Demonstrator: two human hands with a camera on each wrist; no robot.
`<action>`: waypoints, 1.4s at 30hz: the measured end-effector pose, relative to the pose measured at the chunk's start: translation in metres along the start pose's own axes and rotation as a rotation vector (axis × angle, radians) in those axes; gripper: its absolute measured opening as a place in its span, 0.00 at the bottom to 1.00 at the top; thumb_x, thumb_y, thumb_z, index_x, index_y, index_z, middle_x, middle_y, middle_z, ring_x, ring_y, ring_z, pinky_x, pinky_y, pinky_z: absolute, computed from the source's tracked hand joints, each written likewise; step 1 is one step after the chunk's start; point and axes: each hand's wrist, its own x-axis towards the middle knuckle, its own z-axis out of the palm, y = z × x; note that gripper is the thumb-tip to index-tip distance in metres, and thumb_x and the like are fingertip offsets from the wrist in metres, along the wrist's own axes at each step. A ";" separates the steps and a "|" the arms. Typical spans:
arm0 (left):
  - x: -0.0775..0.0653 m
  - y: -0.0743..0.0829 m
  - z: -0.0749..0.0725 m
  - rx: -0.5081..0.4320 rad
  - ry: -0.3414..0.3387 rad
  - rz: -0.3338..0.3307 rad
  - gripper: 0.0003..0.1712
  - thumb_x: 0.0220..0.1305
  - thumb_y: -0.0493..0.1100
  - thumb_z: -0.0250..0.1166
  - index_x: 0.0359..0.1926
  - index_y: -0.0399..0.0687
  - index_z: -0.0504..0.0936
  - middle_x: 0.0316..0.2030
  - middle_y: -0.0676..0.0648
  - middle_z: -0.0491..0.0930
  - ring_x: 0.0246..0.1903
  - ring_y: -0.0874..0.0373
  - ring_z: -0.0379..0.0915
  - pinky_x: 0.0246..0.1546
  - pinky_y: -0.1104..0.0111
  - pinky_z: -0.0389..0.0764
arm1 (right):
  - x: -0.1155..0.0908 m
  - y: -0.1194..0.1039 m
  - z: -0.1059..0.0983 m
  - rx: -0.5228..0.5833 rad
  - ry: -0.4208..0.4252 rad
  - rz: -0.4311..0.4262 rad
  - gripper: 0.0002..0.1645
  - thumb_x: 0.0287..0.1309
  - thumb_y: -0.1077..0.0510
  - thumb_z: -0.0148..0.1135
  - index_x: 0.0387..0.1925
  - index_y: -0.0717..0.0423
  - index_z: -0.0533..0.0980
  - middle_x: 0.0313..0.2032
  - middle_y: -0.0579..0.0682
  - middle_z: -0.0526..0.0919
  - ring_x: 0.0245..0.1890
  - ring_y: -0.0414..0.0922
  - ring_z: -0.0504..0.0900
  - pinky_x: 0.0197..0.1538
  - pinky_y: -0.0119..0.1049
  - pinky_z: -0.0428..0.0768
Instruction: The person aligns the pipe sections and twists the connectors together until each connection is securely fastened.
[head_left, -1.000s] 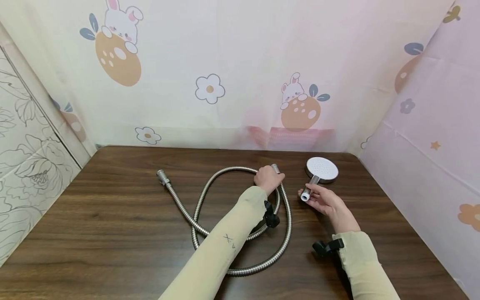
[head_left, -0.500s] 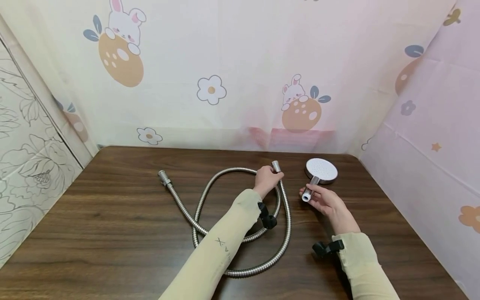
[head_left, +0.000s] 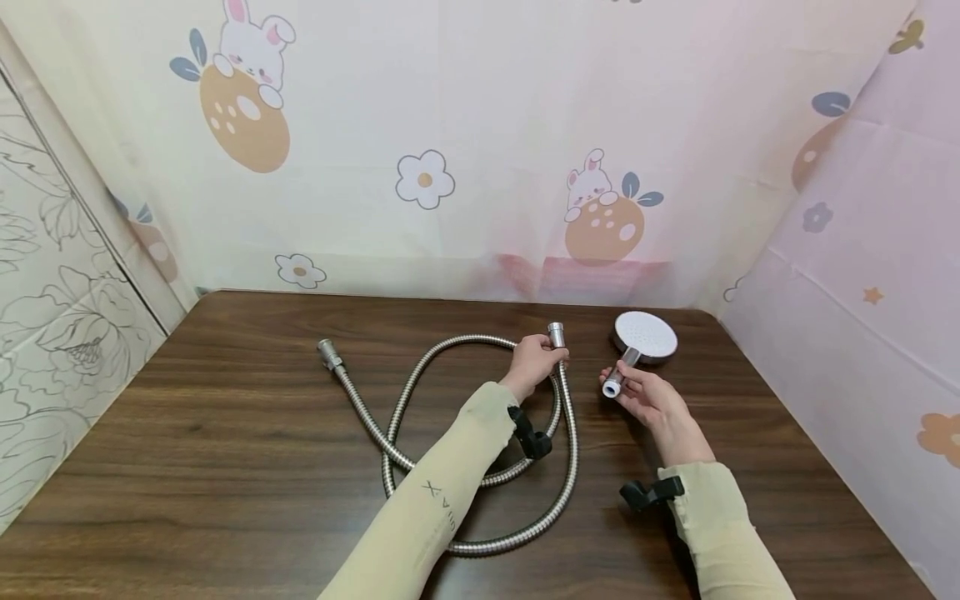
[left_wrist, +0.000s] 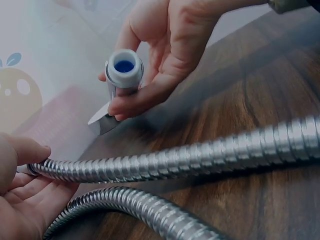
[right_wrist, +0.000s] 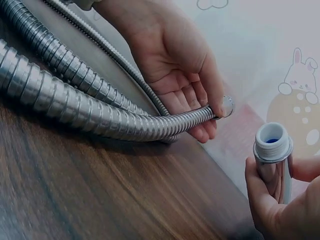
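A coiled metal shower hose (head_left: pixel 573 433) lies on the dark wooden table. My left hand (head_left: pixel 534 363) pinches it just below one end fitting (head_left: pixel 556 335), which points toward the back wall. In the right wrist view the thumb and fingers of that left hand (right_wrist: pixel 175 65) grip the ribbed hose (right_wrist: pixel 115 122) near the fitting. My right hand (head_left: pixel 656 404) holds a shower head (head_left: pixel 647 335) by its handle, its white perforated face upward. The handle's white threaded end (left_wrist: pixel 124 67) faces the left wrist camera, blue inside. Hose fitting and handle are apart.
The hose's other end, with a metal nut (head_left: pixel 328 354), lies on the table (head_left: pixel 225 467) to the left. A patterned curtain (head_left: pixel 480 167) hangs along the back edge and more fabric (head_left: pixel 862 275) covers the right side.
My left hand has slid down a little from the hose's end, so the metal fitting now shows fully above the fingers. The right hand and shower head have barely moved.
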 end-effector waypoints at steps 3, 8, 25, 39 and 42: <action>0.000 0.000 0.000 -0.143 -0.065 -0.014 0.10 0.57 0.31 0.61 0.40 0.30 0.76 0.29 0.39 0.81 0.25 0.56 0.80 0.26 0.70 0.79 | -0.010 0.001 0.015 -0.040 0.043 -0.020 0.10 0.56 0.68 0.57 0.38 0.61 0.66 0.29 0.56 0.79 0.33 0.47 0.82 0.43 0.37 0.79; -0.002 0.002 -0.002 -0.203 -0.172 -0.051 0.14 0.60 0.30 0.56 0.46 0.25 0.72 0.36 0.32 0.79 0.24 0.58 0.77 0.30 0.68 0.80 | -0.014 -0.001 0.028 -0.040 0.031 -0.032 0.03 0.59 0.69 0.52 0.36 0.62 0.68 0.29 0.55 0.79 0.33 0.45 0.81 0.45 0.36 0.78; -0.009 0.004 -0.017 -0.180 -0.422 -0.136 0.21 0.66 0.40 0.53 0.52 0.26 0.69 0.25 0.47 0.73 0.25 0.59 0.74 0.35 0.65 0.78 | -0.012 0.002 0.043 -0.153 -0.014 -0.096 0.05 0.61 0.65 0.50 0.31 0.62 0.73 0.29 0.52 0.81 0.34 0.42 0.82 0.40 0.32 0.78; -0.016 -0.001 -0.016 -0.244 -0.368 -0.145 0.24 0.71 0.46 0.44 0.54 0.27 0.69 0.24 0.48 0.72 0.23 0.60 0.70 0.29 0.71 0.74 | -0.006 0.006 0.060 -0.034 0.014 -0.153 0.03 0.60 0.65 0.52 0.34 0.62 0.72 0.29 0.51 0.80 0.36 0.41 0.80 0.42 0.33 0.78; -0.019 0.000 -0.015 -0.257 -0.379 -0.131 0.24 0.71 0.46 0.44 0.54 0.27 0.69 0.23 0.49 0.70 0.24 0.60 0.68 0.29 0.72 0.73 | -0.006 0.006 0.063 -0.023 0.035 -0.180 0.06 0.59 0.66 0.53 0.39 0.62 0.70 0.30 0.51 0.81 0.37 0.41 0.80 0.43 0.34 0.78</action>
